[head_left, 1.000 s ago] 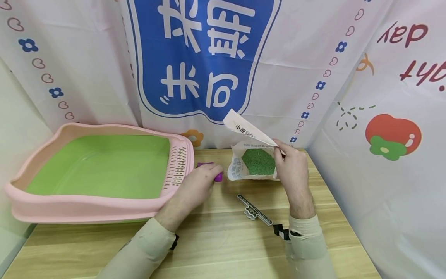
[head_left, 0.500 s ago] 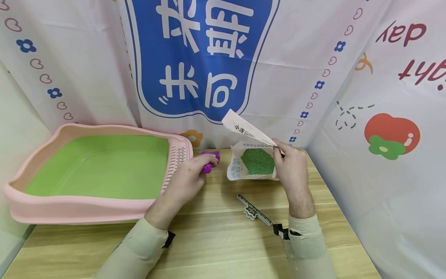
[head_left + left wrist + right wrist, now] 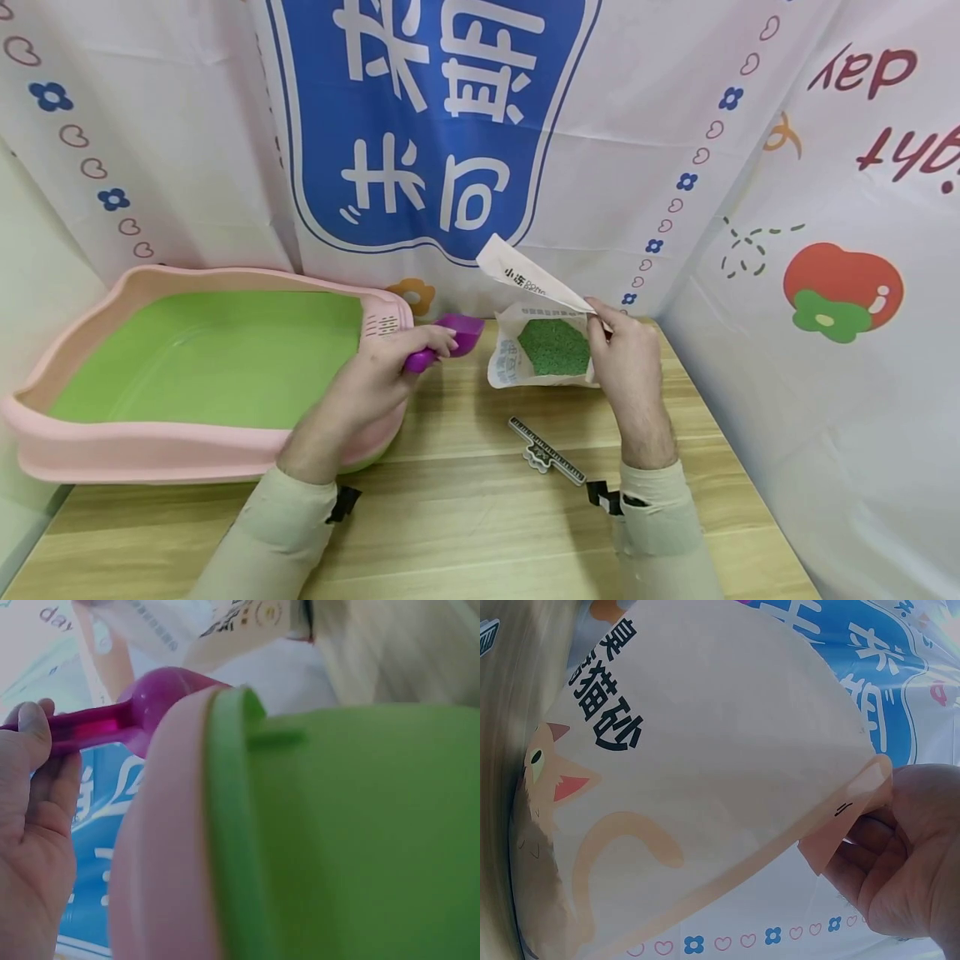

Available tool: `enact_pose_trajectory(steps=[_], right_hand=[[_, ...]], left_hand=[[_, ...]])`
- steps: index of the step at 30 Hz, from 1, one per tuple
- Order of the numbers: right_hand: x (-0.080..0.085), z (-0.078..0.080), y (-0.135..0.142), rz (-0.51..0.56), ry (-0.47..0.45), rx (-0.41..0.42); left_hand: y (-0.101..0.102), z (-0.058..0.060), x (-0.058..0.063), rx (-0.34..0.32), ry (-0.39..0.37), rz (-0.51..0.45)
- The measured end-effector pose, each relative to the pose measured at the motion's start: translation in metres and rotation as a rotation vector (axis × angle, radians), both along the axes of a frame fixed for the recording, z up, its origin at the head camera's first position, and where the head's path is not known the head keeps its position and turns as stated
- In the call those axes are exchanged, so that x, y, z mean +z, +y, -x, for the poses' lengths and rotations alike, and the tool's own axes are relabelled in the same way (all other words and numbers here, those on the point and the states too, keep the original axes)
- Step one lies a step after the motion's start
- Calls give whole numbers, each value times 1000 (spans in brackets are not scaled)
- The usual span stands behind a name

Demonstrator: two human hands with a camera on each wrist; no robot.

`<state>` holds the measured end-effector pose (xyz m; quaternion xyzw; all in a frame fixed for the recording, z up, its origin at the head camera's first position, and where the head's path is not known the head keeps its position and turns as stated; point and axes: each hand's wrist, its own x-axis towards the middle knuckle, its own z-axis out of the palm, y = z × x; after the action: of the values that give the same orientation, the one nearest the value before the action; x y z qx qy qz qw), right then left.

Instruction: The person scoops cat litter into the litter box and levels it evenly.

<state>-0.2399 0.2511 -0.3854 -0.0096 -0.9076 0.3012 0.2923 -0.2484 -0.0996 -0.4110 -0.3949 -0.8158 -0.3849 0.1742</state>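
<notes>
My left hand [image 3: 375,375] grips the handle of a purple scoop [image 3: 465,333], held up beside the right end of the litter box. In the left wrist view the fingers and thumb pinch the scoop's handle [image 3: 90,727]. On the right, a white bag of cat litter [image 3: 504,362] lies with its mouth open, showing green granules [image 3: 555,348]. My right hand [image 3: 630,358] pinches the bag's upper edge and lifts its flap. The right wrist view shows the bag's side [image 3: 727,765] with a printed cat, and fingers curled at its corner.
A large litter box with a pink rim [image 3: 150,450] and green inside [image 3: 225,358] fills the left of the wooden table [image 3: 465,525]. A black-and-white clip [image 3: 547,450] lies in front of the bag. Printed cloth [image 3: 615,108] hangs behind and to the right.
The left hand has lifted the purple scoop from beside the box and drawn back left, turning it so its bowl points right. The right hand and the bag have stayed in place.
</notes>
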Motion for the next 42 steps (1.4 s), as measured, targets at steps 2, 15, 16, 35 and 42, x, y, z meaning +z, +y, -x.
enact_pose_trajectory(steps=[2, 15, 16, 35, 42], right_hand=[[0, 0, 0, 0, 1, 1], [0, 0, 0, 2, 3, 5], [0, 0, 0, 1, 3, 6], [6, -7, -2, -56, -58, 28], [8, -10, -2, -99, -69, 41]], left_hand=[[-3, 1, 3, -32, 61, -18], [-10, -6, 19, -111, 174, -148], [-10, -7, 20, -118, 178, -156], [14, -6, 14, -384, 99, -208], [27, -6, 7, -307, 75, -159]])
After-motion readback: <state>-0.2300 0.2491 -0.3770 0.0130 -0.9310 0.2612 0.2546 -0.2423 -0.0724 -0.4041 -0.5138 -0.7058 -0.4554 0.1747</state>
